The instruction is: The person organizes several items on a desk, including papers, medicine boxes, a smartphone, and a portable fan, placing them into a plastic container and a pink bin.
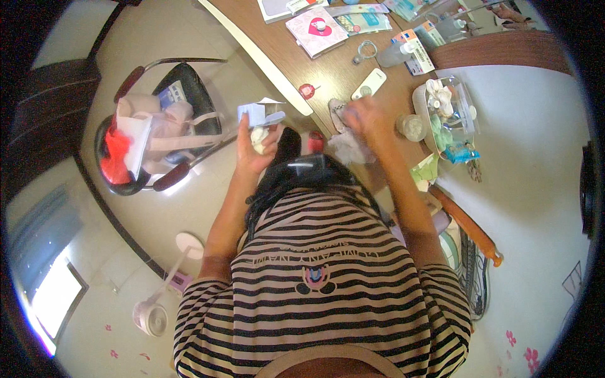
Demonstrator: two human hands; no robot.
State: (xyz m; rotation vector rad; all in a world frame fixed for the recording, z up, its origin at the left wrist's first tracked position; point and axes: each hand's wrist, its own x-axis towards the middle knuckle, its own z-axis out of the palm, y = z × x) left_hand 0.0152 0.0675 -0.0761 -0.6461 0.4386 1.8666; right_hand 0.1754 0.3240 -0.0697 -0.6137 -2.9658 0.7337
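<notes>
My left hand (256,149) is raised beside the desk's edge, left of my knees. It grips a small pale blue and white carton (252,114) with its flaps standing open. A crumpled whitish wad (259,139) is tucked against the same palm. Motion blurs my right hand (365,119), which is over the near part of the wooden desk (283,33). Beneath and beside it lies a crumpled grey cloth (349,147); whether the fingers hold anything cannot be made out. A white remote-like device (373,81) lies just beyond that hand, and a small red tag (306,90) to its left.
A lidded jar (411,127) and a white basket (419,101) of small items stand right. Farther back are a clear pump bottle (395,55), a carton (418,59) and a pink heart-printed box (307,40). A bag-laden chair (189,85) stands left, a white fan (150,317) lower left.
</notes>
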